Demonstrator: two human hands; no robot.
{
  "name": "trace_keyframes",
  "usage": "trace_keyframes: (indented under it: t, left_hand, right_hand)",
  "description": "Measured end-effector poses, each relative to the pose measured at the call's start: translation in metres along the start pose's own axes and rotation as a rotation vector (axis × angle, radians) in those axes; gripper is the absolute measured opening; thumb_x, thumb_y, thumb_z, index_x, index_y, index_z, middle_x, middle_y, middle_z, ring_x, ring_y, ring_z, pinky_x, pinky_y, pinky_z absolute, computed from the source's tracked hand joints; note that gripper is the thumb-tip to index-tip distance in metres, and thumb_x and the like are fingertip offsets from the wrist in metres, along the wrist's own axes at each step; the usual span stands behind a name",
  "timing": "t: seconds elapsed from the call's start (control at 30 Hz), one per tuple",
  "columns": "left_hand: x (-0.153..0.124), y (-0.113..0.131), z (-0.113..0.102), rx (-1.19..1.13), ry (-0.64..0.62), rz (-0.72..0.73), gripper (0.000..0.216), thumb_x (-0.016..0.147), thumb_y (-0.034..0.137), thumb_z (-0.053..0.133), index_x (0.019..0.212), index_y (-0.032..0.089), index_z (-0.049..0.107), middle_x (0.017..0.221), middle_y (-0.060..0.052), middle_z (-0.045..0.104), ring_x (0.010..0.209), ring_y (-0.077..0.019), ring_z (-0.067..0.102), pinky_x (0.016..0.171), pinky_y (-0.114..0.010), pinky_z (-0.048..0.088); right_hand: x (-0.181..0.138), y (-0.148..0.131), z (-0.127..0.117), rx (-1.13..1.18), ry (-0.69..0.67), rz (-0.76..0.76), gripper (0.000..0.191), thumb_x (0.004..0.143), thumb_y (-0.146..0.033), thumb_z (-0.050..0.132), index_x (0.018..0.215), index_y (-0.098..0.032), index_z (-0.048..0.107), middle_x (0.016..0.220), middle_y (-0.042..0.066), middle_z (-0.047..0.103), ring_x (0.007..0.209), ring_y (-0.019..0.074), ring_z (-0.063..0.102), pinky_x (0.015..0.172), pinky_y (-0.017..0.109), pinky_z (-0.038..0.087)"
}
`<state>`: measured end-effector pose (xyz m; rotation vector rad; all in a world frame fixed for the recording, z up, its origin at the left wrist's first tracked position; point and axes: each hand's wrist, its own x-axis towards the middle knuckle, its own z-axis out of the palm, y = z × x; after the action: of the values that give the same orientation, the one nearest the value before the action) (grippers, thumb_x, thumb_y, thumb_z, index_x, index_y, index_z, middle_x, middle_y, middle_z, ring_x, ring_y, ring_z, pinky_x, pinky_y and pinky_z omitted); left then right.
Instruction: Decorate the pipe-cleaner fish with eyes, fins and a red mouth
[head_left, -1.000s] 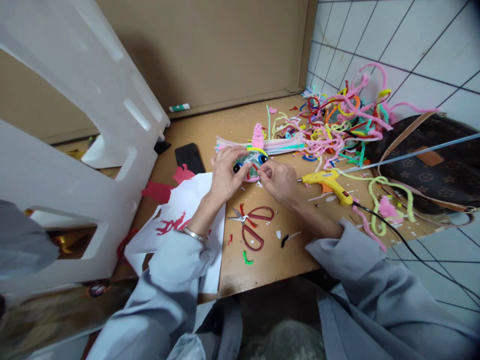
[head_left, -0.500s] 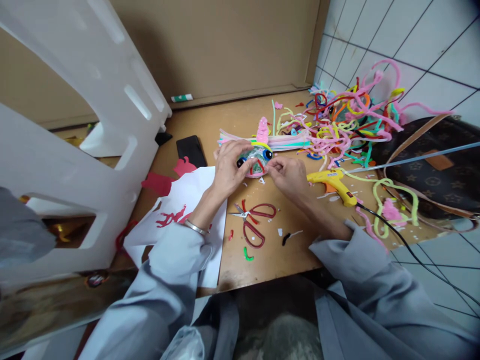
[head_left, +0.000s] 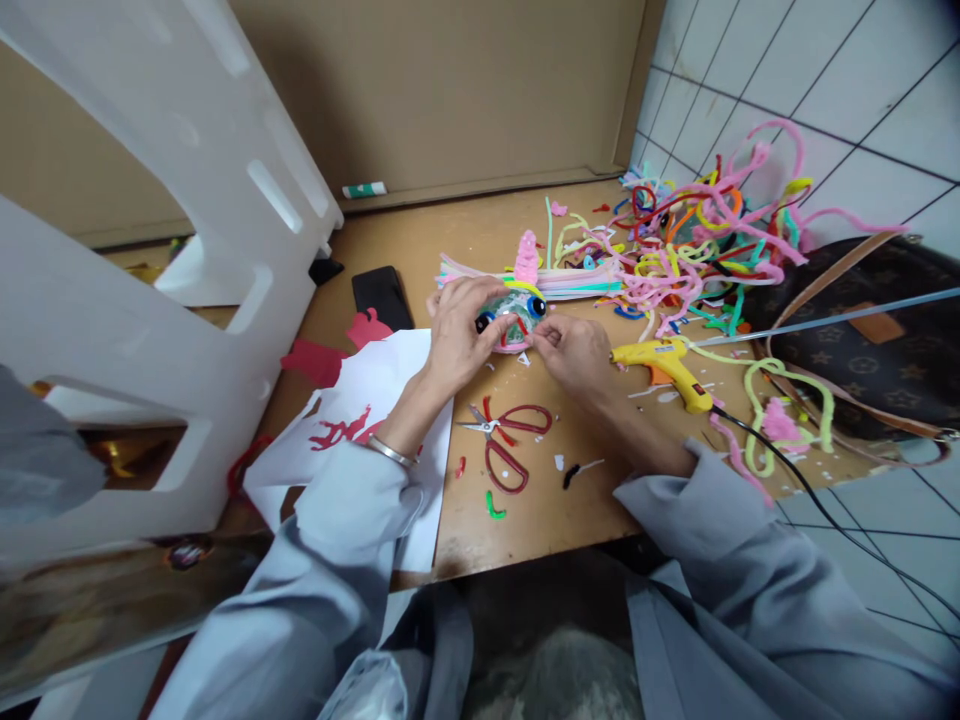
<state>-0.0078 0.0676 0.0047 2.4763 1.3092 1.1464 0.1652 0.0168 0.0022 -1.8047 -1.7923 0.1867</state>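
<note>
A small round craft figure (head_left: 516,312) made of fuzzy craft wire, with two blue-and-black eyes and a pink tuft on top, sits on the low wooden board (head_left: 465,235). My left hand (head_left: 457,335) is wrapped round its left side. My right hand (head_left: 574,352) pinches its lower right edge with fingers pressed together. Both hands rest just above the board.
Red-handled scissors (head_left: 506,445) lie just below my hands. A yellow glue gun (head_left: 664,368) with a black cord lies to the right, beside a tangled pile of coloured craft wires (head_left: 690,245) and a brown bag (head_left: 862,345). A black phone (head_left: 381,295), white paper (head_left: 371,425) with red cut-outs and a white plastic frame (head_left: 150,260) are on the left.
Both hands keep hold of the craft figure; the fingers shift only slightly. The view has drifted a little, so everything sits slightly further right and higher in the frame.
</note>
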Motion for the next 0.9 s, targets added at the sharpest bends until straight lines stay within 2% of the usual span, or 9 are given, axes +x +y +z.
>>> trace_keyframes:
  t: [0.27, 0.43, 0.57, 0.7, 0.9]
  left_hand:
    - [0.000, 0.001, -0.002, 0.013, -0.019, 0.019, 0.043, 0.093, 0.061, 0.049, 0.116, 0.029, 0.068, 0.127, -0.007, 0.068, 0.122, -0.0286, 0.055, 0.107, -0.048, 0.031]
    - [-0.001, -0.001, -0.001, 0.008, -0.004, 0.014, 0.043, 0.093, 0.062, 0.049, 0.112, 0.030, 0.070, 0.128, -0.007, 0.068, 0.122, -0.0291, 0.054, 0.104, -0.048, 0.032]
    - [-0.001, -0.003, 0.000, -0.003, 0.010, 0.017, 0.041, 0.092, 0.061, 0.051, 0.111, 0.030, 0.071, 0.128, -0.006, 0.068, 0.121, -0.0291, 0.055, 0.104, -0.048, 0.031]
    - [-0.002, -0.002, 0.001, 0.004, 0.004, 0.014, 0.041, 0.092, 0.061, 0.051, 0.113, 0.030, 0.070, 0.129, -0.006, 0.067, 0.123, -0.0288, 0.054, 0.104, -0.048, 0.031]
    - [-0.001, -0.001, 0.000, 0.036, -0.005, 0.007, 0.044, 0.092, 0.062, 0.048, 0.114, 0.031, 0.070, 0.129, -0.007, 0.067, 0.123, -0.0294, 0.053, 0.102, -0.048, 0.033]
  right_hand:
    - [-0.002, 0.001, 0.002, -0.026, 0.025, -0.050, 0.014, 0.089, -0.028, 0.060, 0.083, -0.019, 0.070, 0.080, 0.004, 0.071, 0.074, 0.0192, 0.061, 0.065, 0.028, 0.034]
    - [-0.006, 0.001, 0.006, -0.058, 0.079, -0.191, 0.016, 0.093, -0.025, 0.054, 0.090, -0.019, 0.068, 0.089, 0.007, 0.070, 0.082, 0.0201, 0.061, 0.068, 0.029, 0.036]
    - [-0.007, 0.002, 0.009, -0.136, 0.117, -0.366, 0.027, 0.099, -0.022, 0.043, 0.100, -0.018, 0.069, 0.097, 0.010, 0.069, 0.085, 0.0201, 0.060, 0.073, 0.030, 0.038]
    - [-0.006, 0.005, 0.010, -0.230, 0.128, -0.493, 0.037, 0.102, -0.021, 0.034, 0.105, -0.019, 0.071, 0.092, 0.010, 0.068, 0.084, 0.0195, 0.057, 0.072, 0.031, 0.035]
    - [-0.001, 0.014, 0.006, -0.321, 0.075, -0.653, 0.042, 0.105, -0.022, 0.029, 0.118, -0.027, 0.069, 0.091, 0.008, 0.068, 0.084, 0.0172, 0.055, 0.071, 0.031, 0.032]
